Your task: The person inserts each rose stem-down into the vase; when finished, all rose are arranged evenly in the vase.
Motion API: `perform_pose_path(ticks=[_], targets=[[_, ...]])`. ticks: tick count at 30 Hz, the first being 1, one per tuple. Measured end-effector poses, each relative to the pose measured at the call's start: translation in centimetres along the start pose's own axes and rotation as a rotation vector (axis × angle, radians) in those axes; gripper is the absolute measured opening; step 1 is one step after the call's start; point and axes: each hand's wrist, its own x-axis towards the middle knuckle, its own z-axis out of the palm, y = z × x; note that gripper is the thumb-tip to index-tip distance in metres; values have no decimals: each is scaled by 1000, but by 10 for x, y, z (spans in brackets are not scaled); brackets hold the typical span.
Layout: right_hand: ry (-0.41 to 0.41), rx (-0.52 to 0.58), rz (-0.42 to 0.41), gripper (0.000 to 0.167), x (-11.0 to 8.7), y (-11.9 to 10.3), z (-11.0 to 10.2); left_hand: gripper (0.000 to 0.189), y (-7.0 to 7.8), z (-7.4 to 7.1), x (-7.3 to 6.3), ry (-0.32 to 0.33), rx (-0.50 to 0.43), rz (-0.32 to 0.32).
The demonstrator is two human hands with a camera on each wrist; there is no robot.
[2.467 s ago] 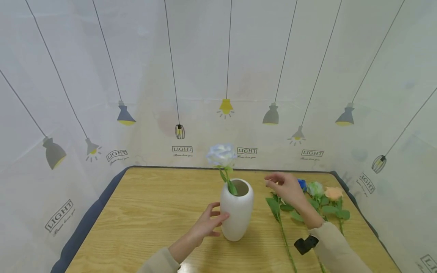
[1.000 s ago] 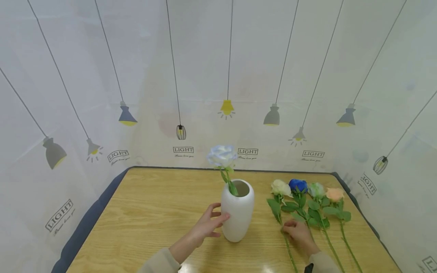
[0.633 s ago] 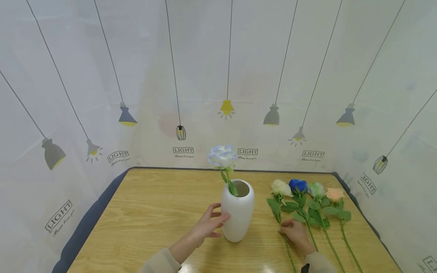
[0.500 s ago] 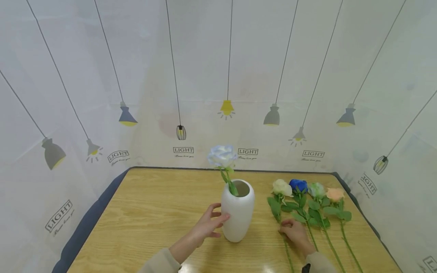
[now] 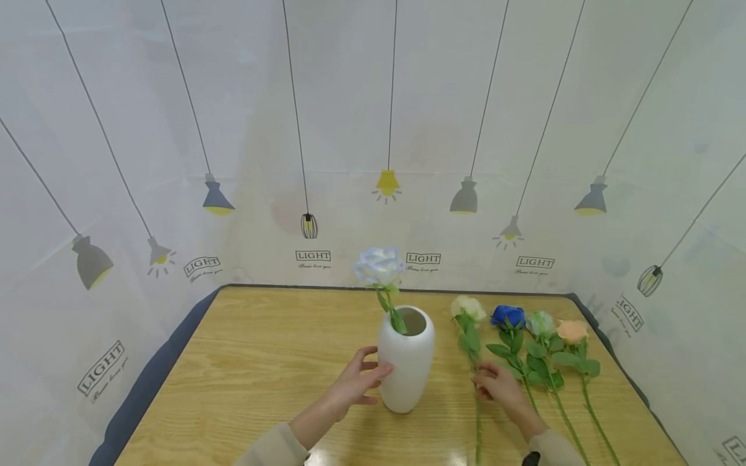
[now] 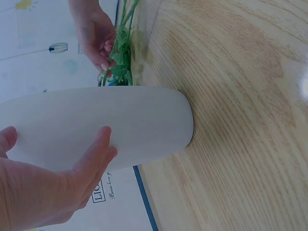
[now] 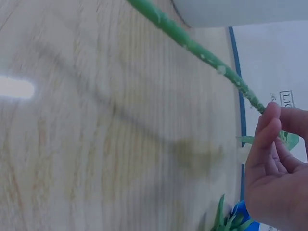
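A white vase (image 5: 406,369) stands upright on the wooden table, a pale blue-white rose (image 5: 379,265) leaning out of its mouth. My left hand (image 5: 352,382) holds the vase's left side, thumb in front and fingers spread around the wall. To the right, my right hand (image 5: 502,389) pinches the green stem of a cream rose (image 5: 468,309) between thumb and fingertips. In the right wrist view the stem (image 7: 192,45) slants up from the table over its own shadow. The left wrist view has the vase (image 6: 96,120) across it, hiding the blooms behind.
A blue rose (image 5: 508,316), a pale green rose (image 5: 541,323) and a peach rose (image 5: 572,331) lie side by side at the right of the table (image 5: 245,362). A white curtain printed with lamps (image 5: 373,97) surrounds the table's back and sides.
My right hand has come down from above the blooms to the cream rose's stem, then lifted it and shifted it left, apart from the blue rose. My left hand stays on the vase.
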Motion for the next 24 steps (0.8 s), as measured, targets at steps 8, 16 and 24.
perform_pose_path(ticks=[8,16,24], targets=[[6,32,-44,39,-3,-19,9,74,-1,0,1,3,6,-5],[-2,226,-74,42,-12,-48,17,73,-4,0,3,8,9,-10],[-45,458,-191,27,-28,-81,20,74,-1,0,1,6,11,-8]])
